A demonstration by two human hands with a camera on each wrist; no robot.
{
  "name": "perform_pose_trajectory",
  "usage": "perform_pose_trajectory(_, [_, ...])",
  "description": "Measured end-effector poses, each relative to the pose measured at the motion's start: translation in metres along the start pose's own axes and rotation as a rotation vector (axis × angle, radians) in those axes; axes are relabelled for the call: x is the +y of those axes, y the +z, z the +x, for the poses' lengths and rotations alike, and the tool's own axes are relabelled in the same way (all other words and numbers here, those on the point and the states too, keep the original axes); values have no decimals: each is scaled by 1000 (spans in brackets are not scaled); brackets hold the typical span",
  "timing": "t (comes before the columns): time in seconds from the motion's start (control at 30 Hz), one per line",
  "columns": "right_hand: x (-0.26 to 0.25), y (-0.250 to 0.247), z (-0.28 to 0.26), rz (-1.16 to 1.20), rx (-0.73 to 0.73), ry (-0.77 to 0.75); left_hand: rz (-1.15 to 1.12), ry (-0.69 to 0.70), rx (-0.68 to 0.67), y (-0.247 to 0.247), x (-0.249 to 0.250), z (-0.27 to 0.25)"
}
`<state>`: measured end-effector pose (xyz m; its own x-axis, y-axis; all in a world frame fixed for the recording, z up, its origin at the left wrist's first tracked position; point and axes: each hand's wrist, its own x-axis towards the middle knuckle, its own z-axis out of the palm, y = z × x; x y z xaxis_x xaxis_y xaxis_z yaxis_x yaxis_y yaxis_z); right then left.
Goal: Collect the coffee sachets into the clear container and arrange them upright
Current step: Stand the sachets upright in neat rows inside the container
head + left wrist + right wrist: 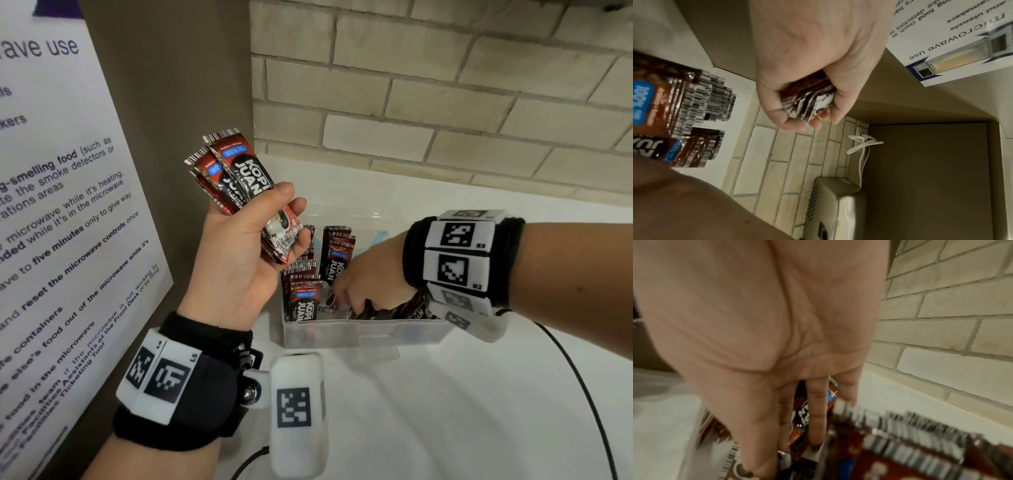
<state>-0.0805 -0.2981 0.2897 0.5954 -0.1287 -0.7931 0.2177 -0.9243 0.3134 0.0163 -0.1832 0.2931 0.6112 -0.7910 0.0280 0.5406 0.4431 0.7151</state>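
My left hand [291,219] is raised left of the clear container [342,334] and grips a fanned bundle of red-and-black coffee sachets [245,181]. The left wrist view shows that bundle [809,99] deep in the curled fingers [793,123]. In the container's left end, upright sachets [305,298] stand in rows, with more behind them [337,253]. Loose sachets [394,310] lie flat in its right part. My right hand [346,298] reaches down into the container. Its thumb and index finger [783,434] close on the end of a lying sachet [801,418]; the fingertips are partly hidden.
The container sits on a white counter [445,394] in a corner. A brick wall [445,102] runs behind it, and a brown panel with a microwave-use poster [68,205] stands to the left. A black cable [582,394] trails on the right. A steel appliance [836,207] shows in the left wrist view.
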Motion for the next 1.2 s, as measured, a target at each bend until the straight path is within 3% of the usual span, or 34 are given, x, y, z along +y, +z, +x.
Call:
perform_pose_trajectory(0.07, [5, 1, -10, 101, 18, 61, -2, -2, 4, 0, 0, 0])
perform_pose_trajectory(0.17, [17, 4, -32, 332, 208, 57, -9, -4, 6, 0, 1, 0])
perform_pose_trajectory(0.4, [34, 18, -73, 1212, 1026, 254, 30, -30, -48, -3, -2, 2])
perform_pose_trajectory(0.5, [19, 19, -78, 1570, 1238, 178, 119, -65, -95, -1, -7, 1])
perform_pose_trajectory(0.67, [-8, 14, -72, 1845, 1481, 50, 258, -111, -140, 7, -16, -7])
perform_pose_trajectory(0.8, [-18, 11, -66, 1894, 1688, 92, 366, -164, -196, 10, -18, -10])
perform_pose_trajectory(0.9, [-23, 7, -61, 1974, 1778, 116, 345, -150, -144, 10, -20, -9])
perform_pose_trajectory(1.07, [-24, 10, -58, 2242, 1807, 95, 236, -71, -90, 11, -19, -7])
perform_pose_trajectory(1.2, [-29, 22, -51, 2467, 1635, 10, 147, 16, -69, 11, -18, -8])
